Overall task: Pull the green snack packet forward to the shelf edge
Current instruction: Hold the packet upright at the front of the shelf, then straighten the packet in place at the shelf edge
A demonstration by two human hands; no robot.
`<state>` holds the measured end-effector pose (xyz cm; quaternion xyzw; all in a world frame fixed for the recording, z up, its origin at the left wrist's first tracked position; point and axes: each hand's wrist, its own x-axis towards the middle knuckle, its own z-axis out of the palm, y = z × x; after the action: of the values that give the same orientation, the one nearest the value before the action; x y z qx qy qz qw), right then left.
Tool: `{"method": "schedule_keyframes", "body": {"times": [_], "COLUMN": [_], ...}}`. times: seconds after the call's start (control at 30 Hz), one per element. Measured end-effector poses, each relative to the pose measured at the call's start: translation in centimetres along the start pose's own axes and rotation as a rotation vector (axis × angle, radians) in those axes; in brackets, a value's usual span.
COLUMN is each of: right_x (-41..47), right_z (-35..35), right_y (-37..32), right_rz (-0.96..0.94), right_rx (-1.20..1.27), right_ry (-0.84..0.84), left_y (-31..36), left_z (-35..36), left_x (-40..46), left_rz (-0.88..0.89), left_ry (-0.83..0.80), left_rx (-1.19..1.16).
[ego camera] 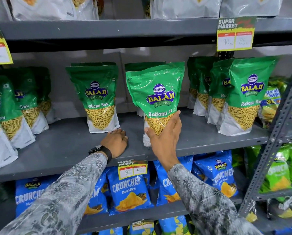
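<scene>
A green snack packet (156, 92) with a blue and yellow logo stands upright near the front of the grey middle shelf (70, 146), tilted slightly. My right hand (165, 133) grips its lower part, thumb on the left side and fingers on the right. My left hand (115, 141) rests on the shelf surface, its fingertips touching the bottom of a second green packet (97, 97) that stands further back to the left. More green packets stand behind both.
Rows of the same green packets fill the shelf at the left (9, 119) and right (243, 97). Blue chip bags (130, 192) sit on the shelf below, behind a price tag (132, 168). A perforated grey upright (275, 133) stands at the right.
</scene>
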<state>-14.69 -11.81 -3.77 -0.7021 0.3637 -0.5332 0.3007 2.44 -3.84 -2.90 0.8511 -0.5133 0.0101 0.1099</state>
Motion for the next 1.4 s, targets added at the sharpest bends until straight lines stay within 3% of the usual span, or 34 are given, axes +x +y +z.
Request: {"method": "schedule_keyframes", "body": {"times": [0.33,0.53,0.67,0.83,1.13,1.4], "right_x": [-2.8,-5.4,-7.8,-6.3,-0.2,0.1], "right_z": [-0.6,3.4,9.3,17.1,23.6,25.7], "right_y": [-1.4,-4.7,-7.8,-10.9,-11.0,-10.1], "right_rz": [-0.068,-0.226,-0.280,-0.120,0.168,0.178], "right_rx": [0.002,-0.051,-0.082,-0.003,-0.025,0.051], "right_ry": [0.036,0.068,0.028,-0.102,-0.014,0.025], "left_y": [-0.1,-8.4,-15.2,-19.9,-22.3,-22.7], "left_z": [-0.8,-2.7,-4.1,-4.8,-3.0,-2.8], "left_x": [-2.9,-5.0,-4.3,-2.3,-1.0,-0.1], "left_rz": [0.017,-0.007,-0.106,-0.117,-0.065,-0.073], "left_ry": [0.050,0.077,-0.017,-0.015,0.072,0.104], "left_rx": [-0.098,-0.061,-0.007,0.034,0.032,0.010]}}
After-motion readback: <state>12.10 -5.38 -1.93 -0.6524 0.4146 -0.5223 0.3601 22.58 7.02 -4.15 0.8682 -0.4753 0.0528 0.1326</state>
